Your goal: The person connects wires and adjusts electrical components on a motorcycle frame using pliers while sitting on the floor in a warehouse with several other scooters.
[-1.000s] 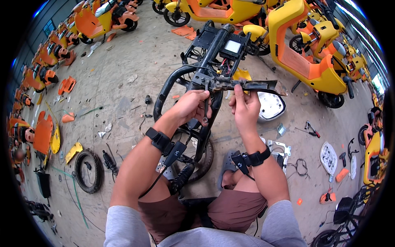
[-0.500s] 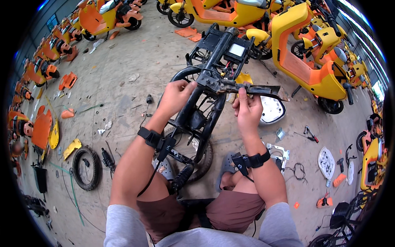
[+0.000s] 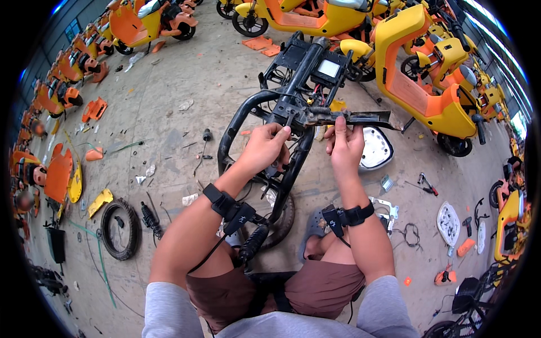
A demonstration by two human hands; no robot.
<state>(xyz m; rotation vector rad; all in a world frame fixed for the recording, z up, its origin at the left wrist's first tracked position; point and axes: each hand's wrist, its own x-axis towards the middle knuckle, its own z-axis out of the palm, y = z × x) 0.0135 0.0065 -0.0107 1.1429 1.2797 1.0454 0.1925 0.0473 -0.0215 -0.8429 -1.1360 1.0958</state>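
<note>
A stripped black scooter frame (image 3: 230, 135) stands in front of me between my legs. From its bracket (image 3: 286, 109) a dirty black kickstand (image 3: 369, 118) sticks out to the right, with a coil spring (image 3: 320, 111) along its near end. My right hand (image 3: 345, 145) grips the kickstand, thumb on top and fingers curled below. At the bracket's lower edge my left hand (image 3: 264, 149) is closed in a pinch, thumb and forefinger together. What it pinches, if anything, is too small to make out. Part of the frame is hidden behind the left hand.
A loose tyre (image 3: 119, 229) and a shock absorber (image 3: 150, 216) lie on the floor at left. A white panel (image 3: 376, 149) lies beyond my right hand, and pliers (image 3: 428, 185) farther right. Yellow and orange scooters (image 3: 420, 84) line the back and sides.
My left hand has moved right and slightly down, from the frame's left side to the bracket's lower edge. The right hand keeps hold of the kickstand, shifting very little.
</note>
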